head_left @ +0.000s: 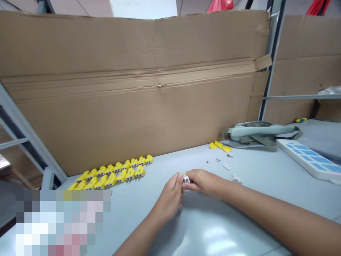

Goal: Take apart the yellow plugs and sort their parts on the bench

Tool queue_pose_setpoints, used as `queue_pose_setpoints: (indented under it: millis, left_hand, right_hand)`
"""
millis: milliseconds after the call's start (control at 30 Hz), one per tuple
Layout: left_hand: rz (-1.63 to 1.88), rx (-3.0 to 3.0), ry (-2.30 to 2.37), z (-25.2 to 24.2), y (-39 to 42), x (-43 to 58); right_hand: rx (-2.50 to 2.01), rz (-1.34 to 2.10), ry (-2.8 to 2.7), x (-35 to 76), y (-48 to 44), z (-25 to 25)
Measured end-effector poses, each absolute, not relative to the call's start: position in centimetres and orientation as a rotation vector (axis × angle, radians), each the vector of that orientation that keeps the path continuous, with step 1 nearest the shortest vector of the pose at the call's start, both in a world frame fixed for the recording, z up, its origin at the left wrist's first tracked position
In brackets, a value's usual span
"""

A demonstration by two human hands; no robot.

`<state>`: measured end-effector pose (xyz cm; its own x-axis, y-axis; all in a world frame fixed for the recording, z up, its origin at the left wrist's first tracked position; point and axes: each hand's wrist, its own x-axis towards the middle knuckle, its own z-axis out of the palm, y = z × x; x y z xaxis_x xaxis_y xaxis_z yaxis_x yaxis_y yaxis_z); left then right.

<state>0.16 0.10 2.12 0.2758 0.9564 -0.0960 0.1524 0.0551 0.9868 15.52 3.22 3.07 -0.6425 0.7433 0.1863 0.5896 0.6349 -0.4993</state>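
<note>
Pale table (135, 217), cardboard (128, 124) behind, piece in two hands

The small white-and-yellow piece (187, 179) sits between the left hand (172, 195) and right hand (204, 182), fingers of both closed on it, some hidden. Yellow plugs (110, 180) lie in rows to the left, white parts (227, 166) to the right. Working it well probably calls for a firm left pinch, light right fingertips and an even, square push, so nothing slips or tilts

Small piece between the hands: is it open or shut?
Cannot tell: the left hand and right hand cover much of the piece, leaving only some white and yellow showing.
</note>
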Motion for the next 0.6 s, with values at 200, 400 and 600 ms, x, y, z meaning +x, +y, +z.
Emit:
queue_pose_setpoints:
  millis: [200, 400, 600]
  left_hand:
    - [0.87, 1.342, 1.164, 2.4, 0.0, 0.2]
    - [0.88, 1.364, 1.168, 2.5, -0.2, 0.2]
    - [0.971, 1.356, 1.222, 3.0, 0.1, -0.3]
  right_hand:
    - [-1.072, 0.518, -2.478, 15.3, 3.3, 2.5]
    - [-1.066, 0.421, -2.423, 14.8, 3.5, 1.6]
    - [-1.146, 0.262, -2.419, 14.4, 2.7, 2.3]
